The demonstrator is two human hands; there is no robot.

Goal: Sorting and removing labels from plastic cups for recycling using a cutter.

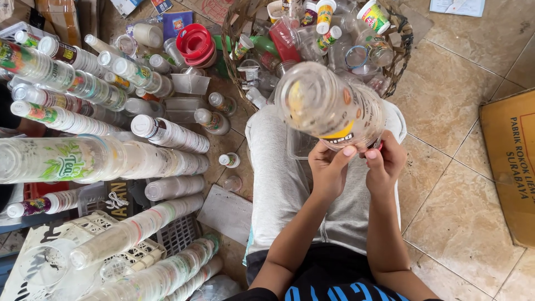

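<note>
A clear plastic cup point(329, 106) with a yellow and black printed band is held up close to the camera, its round bottom toward me. My left hand point(329, 167) grips its lower rim from the left, thumb pressed on the edge. My right hand point(384, 161) pinches the same rim from the right, fingers curled on a bit of red. Both hands are over my lap in grey trousers point(278, 184).
A woven basket point(401, 50) full of mixed plastic cups and bottles stands ahead. Long stacks of nested clear cups point(139, 161) lie to the left over white plastic crates point(178, 234). Red lids point(195, 42) sit behind them. A cardboard box point(510, 161) lies on the tiled floor at right.
</note>
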